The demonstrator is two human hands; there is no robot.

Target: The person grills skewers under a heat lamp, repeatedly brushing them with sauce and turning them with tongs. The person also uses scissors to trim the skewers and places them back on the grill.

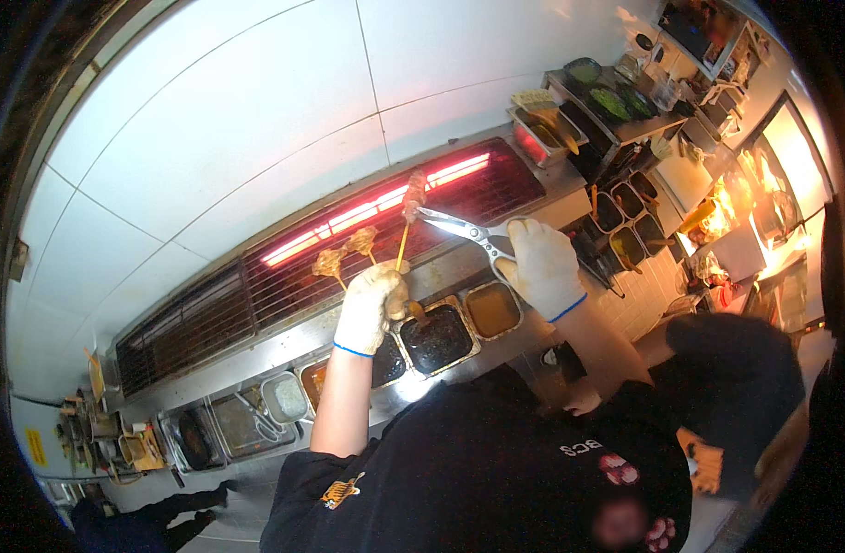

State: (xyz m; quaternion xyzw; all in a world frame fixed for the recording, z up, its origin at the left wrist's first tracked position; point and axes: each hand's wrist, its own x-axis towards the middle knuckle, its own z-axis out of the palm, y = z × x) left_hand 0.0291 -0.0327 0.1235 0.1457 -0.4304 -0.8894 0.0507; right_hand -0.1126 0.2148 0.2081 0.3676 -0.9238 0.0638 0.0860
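Observation:
My left hand (375, 304), in a whitish glove with a blue cuff, holds a wooden skewer (403, 247) with a piece of meat (414, 197) at its far end. My right hand (543, 266), gloved the same way, grips metal kitchen scissors (479, 233), their blades parted at the lower end of the meat. Beneath the meat a red heating element (374, 207) glows in the grill (284, 290). Two more skewered pieces of browned food (330, 263) reach over the grate just beyond my left hand; whether I hold their sticks cannot be told.
Metal pans of dark sauce (436, 339) and brown sauce (492, 310) line the near counter. A tray with scissors (260, 418) lies at lower left. Tubs and green vegetables (609, 104) stand at upper right, with flames (726, 200) further right. Other people are at lower left and lower right.

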